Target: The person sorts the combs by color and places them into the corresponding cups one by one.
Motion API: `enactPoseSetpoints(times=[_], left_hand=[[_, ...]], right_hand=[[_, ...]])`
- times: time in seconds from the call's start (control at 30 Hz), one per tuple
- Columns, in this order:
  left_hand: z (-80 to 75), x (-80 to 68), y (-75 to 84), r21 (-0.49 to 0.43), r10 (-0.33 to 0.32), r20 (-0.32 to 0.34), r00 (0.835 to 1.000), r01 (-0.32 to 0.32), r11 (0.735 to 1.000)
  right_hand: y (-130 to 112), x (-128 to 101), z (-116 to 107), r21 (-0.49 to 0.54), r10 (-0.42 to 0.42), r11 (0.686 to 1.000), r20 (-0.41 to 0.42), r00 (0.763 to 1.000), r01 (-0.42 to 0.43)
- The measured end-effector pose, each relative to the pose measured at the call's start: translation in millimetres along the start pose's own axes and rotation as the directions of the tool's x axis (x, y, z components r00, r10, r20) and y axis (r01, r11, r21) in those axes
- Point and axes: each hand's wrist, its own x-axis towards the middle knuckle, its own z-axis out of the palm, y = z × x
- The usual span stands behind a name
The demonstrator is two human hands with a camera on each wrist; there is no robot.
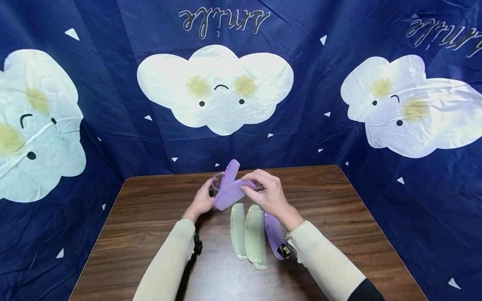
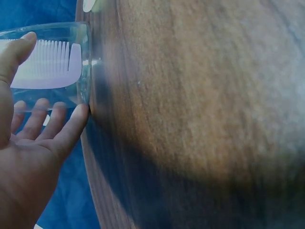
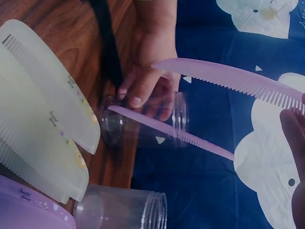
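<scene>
Gripping a clear plastic cup (image 1: 216, 184) with our left hand (image 1: 202, 201), fingers curled round its wall, we keep it on the desk (image 1: 150, 217) near the middle of the far edge. One purple comb (image 1: 228, 175) already stands in that cup, its tip poking above the rim. Our right hand (image 1: 268, 195) pinches a second purple comb (image 1: 230, 195) by one end, angled across the cup's mouth. Nearer us lie two pale green combs (image 1: 246, 234) and another purple comb (image 1: 275, 230), side by side. A second clear cup (image 3: 119, 210) shows in the right wrist view beside them.
</scene>
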Motion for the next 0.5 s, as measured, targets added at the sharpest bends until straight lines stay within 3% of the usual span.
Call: enactPoseSetpoints(times=[0.3, 0.5], left_hand=[[1.3, -0.7, -3.1, -0.006, 0.032, -0.014, 0.999, -0.032, 0.999], [1.6, -0.5, -1.6, -0.043, 0.007, 0.003, 1.0, -0.007, 0.999]], right_hand=[[-0.1, 12.0, -5.3, -0.024, 0.025, 0.999, -0.074, 0.997, -0.027], [-13.8, 25.2, -10.3, -0.018, 0.065, 0.998, -0.096, 0.993, -0.067]])
